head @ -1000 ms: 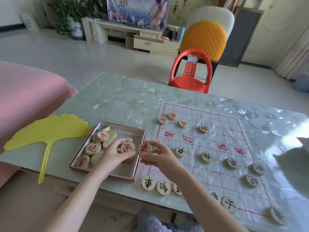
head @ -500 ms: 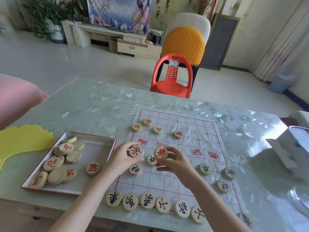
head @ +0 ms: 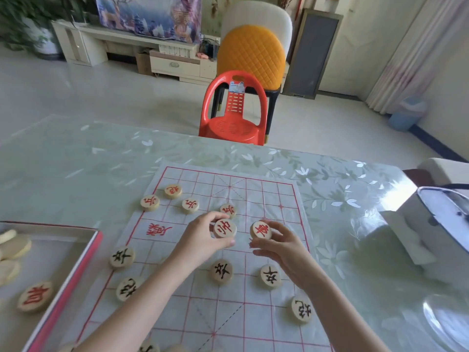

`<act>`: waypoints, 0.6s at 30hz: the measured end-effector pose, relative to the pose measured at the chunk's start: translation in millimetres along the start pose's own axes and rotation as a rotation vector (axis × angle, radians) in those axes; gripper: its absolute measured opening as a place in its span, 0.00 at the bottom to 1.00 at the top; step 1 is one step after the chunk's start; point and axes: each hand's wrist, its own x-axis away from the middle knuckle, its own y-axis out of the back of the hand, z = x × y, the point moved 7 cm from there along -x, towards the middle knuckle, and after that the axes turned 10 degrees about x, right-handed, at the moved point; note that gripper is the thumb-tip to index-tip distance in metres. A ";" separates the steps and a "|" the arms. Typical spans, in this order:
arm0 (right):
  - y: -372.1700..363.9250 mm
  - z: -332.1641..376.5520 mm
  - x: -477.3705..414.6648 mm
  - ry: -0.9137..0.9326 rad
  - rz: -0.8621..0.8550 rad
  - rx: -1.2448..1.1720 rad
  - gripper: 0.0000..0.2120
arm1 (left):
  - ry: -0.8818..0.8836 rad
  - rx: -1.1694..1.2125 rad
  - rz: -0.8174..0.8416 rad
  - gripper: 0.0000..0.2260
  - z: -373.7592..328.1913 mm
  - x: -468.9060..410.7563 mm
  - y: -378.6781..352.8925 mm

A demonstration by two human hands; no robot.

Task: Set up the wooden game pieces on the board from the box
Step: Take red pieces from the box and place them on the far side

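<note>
The left hand is pinching a round wooden game piece between the thumb and the curled fingers, over the middle of the board. The right hand is pinching a second wooden piece in the same way, by its edge. The two pieces are hanging close beside each other but are not touching. Both are flat, pale discs of light wood, and each is showing one red Chinese character on its face, which is tilting toward the camera.

The board is a thin whitish sheet with a red grid. It is lying flat on the table, which is wearing a pale green cover with a leaf pattern. On the far part of the board four red-character pieces are lying in a loose row. Nearer to the person, five black-character pieces are lying on the grid, well apart from each other. The left forearm is partly covering one of them. At the bottom edge of the view some more discs are showing only in part, and I cannot read them.

The box, a shallow tray with a red rim, is standing on the table just beside the left edge of the board. Inside it one disc with a red character is lying face up, and several blank-side discs are lying near it.

A red plastic chair is standing behind the far edge of the table.
</note>
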 end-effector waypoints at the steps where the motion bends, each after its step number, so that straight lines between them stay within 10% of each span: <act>1: 12.8 1.1 -8.6 0.019 -0.039 0.096 0.25 | -0.005 -0.006 0.013 0.22 -1.7 -7.8 -10.4; 18: 154.8 22.0 -174.9 0.125 -0.614 0.710 0.29 | -0.015 -0.023 -0.089 0.23 -2.0 -104.5 -76.7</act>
